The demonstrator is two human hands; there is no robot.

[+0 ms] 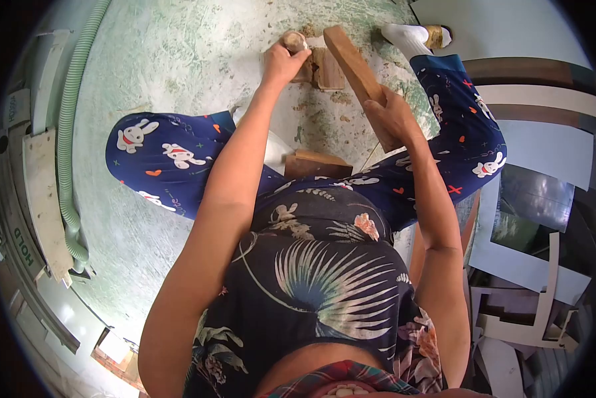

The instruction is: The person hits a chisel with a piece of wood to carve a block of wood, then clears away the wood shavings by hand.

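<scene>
My left hand (284, 65) is closed around a small round, pale brown object (294, 42) above wooden blocks on the floor. The nearer block (328, 69) lies just right of that hand, with a dark, rough notch at its left edge. My right hand (394, 117) grips the lower part of a long wooden bar (354, 66). The bar slants up and to the left, its far end close to the blocks. Another wooden piece (316, 164) lies between my legs.
The floor (165, 60) is green and worn, with brown crumbs near the blocks. A ribbed green hose (69, 132) runs along the left beside long boards (42, 199). Pale panels (543, 152) and cut frames (543, 312) stand at the right. My legs are spread on both sides.
</scene>
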